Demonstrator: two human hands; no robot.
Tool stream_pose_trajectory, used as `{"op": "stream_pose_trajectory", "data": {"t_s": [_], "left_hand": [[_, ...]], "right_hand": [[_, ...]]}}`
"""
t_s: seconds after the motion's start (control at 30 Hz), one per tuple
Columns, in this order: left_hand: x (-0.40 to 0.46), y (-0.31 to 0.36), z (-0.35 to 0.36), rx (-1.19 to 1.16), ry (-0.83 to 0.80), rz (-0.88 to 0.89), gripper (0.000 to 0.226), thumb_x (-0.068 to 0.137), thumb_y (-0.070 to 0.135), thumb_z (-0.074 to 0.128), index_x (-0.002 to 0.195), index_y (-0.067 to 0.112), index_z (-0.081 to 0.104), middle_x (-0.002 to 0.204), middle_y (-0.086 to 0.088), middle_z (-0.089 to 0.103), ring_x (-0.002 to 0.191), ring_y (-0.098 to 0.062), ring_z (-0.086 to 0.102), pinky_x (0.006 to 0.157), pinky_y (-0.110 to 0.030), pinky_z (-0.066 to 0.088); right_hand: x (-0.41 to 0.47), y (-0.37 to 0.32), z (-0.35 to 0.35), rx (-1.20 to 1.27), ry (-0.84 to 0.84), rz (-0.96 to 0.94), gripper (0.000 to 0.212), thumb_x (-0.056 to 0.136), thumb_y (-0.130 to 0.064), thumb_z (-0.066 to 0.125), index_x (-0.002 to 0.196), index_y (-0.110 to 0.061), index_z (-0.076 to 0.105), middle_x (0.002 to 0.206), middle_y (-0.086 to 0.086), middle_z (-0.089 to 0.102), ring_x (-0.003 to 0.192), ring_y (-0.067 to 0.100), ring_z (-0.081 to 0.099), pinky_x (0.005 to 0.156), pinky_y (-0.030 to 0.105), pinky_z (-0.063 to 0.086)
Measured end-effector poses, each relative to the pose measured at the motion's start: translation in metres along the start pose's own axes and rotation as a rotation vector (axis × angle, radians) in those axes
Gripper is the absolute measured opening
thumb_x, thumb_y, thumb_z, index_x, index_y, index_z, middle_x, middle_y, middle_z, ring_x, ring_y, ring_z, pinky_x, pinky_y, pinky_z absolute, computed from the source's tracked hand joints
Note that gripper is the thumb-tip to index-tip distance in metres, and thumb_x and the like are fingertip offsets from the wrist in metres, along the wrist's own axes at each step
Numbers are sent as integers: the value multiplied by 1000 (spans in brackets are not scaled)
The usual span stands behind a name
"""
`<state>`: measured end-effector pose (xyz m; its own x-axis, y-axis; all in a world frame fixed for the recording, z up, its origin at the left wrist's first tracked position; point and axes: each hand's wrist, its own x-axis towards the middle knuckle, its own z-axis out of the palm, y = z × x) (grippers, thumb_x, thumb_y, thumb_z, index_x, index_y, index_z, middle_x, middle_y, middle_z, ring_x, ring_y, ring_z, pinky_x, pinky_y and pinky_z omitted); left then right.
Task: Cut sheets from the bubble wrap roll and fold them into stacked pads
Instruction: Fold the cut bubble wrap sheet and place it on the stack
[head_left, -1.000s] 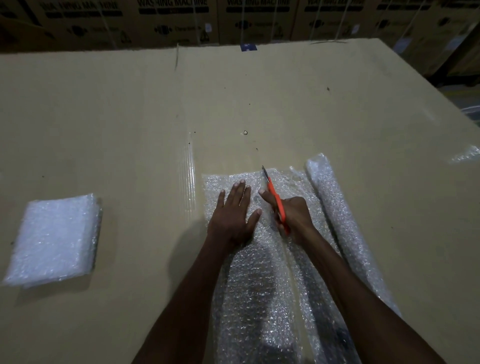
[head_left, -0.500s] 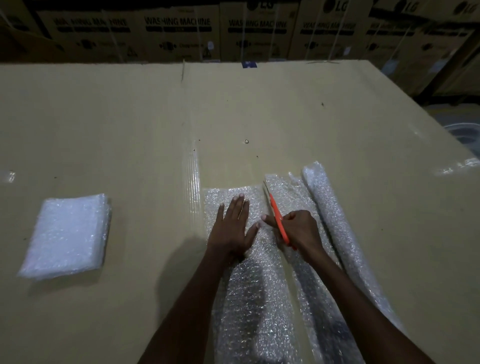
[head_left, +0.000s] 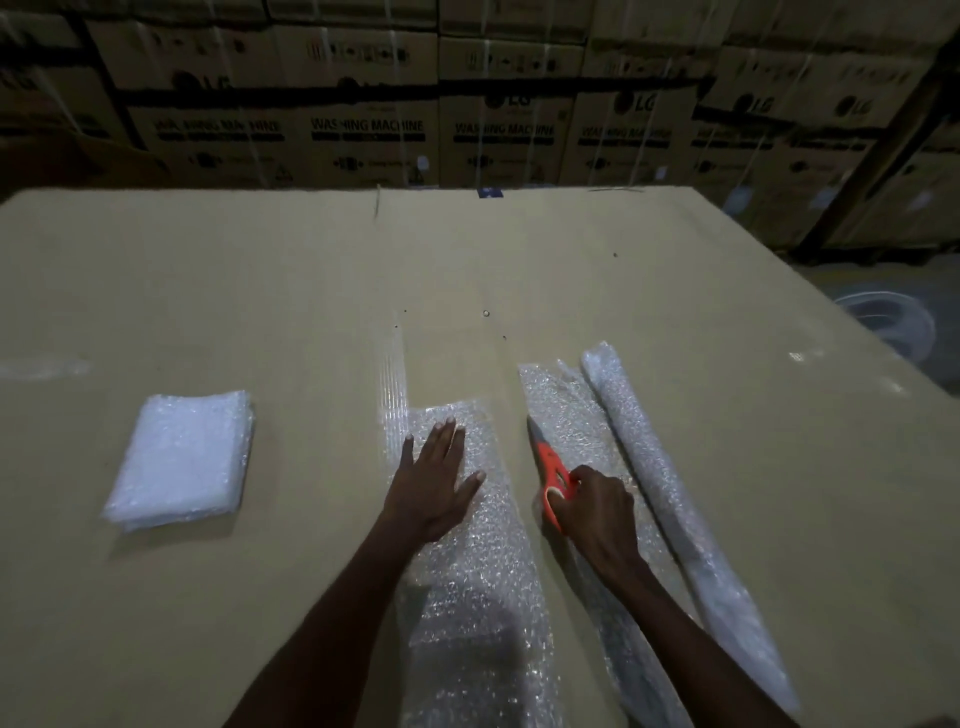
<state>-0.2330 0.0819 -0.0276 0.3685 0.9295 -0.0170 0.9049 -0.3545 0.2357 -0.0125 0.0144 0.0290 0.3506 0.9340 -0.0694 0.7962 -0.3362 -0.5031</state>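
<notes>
A cut strip of bubble wrap (head_left: 478, 561) lies flat on the cardboard table top (head_left: 311, 291), running toward me. My left hand (head_left: 434, 483) presses flat on its far end, fingers spread. A gap of bare cardboard separates it from the unrolled bubble wrap (head_left: 576, 415) still joined to the bubble wrap roll (head_left: 654, 467) on the right. My right hand (head_left: 597, 512) grips orange-handled scissors (head_left: 550, 467), blades pointing away from me, resting on that unrolled wrap. A stack of folded bubble wrap pads (head_left: 182, 457) sits at the left.
Stacked washing machine cartons (head_left: 498, 124) form a wall behind the table's far edge. A round pale container (head_left: 883, 322) stands on the floor beyond the right edge. Strips of clear tape (head_left: 395, 384) shine on the cardboard by the strip.
The cut has run through the far edge; the left strip now lies apart from the roll's sheet. My right hand drew the scissors back to the right. The camera tilted up.
</notes>
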Motion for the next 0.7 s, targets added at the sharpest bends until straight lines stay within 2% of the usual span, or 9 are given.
{"op": "stream_pose_trajectory", "data": {"t_s": [0.1,0.2,0.33,0.4,0.47,0.57,0.7], "left_hand": [[-38,9,-1,-11,45,20,76,99,60,8,159,15,5,165,2,-6,153,-15,-7,123,-46,-6],[-80,21,13,-59,50,-29,72,102,57,14,159,13,10,164,1,-3,152,-15,-5,122,-46,-3],[-123,31,27,-54,36,-103,68,103,54,26,146,6,47,155,-10,41,144,-24,37,111,-54,31],[-137,33,34,-19,15,-117,66,101,53,30,143,6,51,152,-11,45,140,-26,43,107,-56,38],[-143,34,36,-5,-21,-136,73,102,59,19,150,7,41,160,-9,32,147,-25,32,113,-55,30],[-142,33,37,13,-2,-169,87,95,68,-1,158,13,20,165,-1,5,152,-17,3,119,-46,2],[-132,26,35,1,24,-206,85,93,70,-1,160,19,8,166,5,-6,148,-7,-14,118,-40,-9]], "right_hand": [[-1,-1,3,4,-13,-53,25,85,-32,67,74,-15,53,80,15,67,77,36,64,61,35,33],[2,-6,2,-72,-54,-145,21,90,-29,64,92,-8,63,97,19,70,91,39,65,71,39,43],[11,-13,-6,-249,-121,-221,26,96,-23,57,110,-2,65,113,22,67,105,41,65,84,40,50],[14,-13,-9,-309,-116,-252,26,98,-19,54,113,-2,66,115,21,68,107,40,66,84,39,51],[16,-9,-11,-326,-103,-265,27,100,-20,51,112,-1,67,114,22,68,107,40,66,84,39,52],[13,0,-11,-328,-75,-267,33,104,-28,48,110,-3,67,112,22,68,104,41,67,83,40,52],[3,5,-7,-291,-39,-347,22,100,-19,52,109,-3,64,104,21,68,95,41,67,77,40,50]]}}
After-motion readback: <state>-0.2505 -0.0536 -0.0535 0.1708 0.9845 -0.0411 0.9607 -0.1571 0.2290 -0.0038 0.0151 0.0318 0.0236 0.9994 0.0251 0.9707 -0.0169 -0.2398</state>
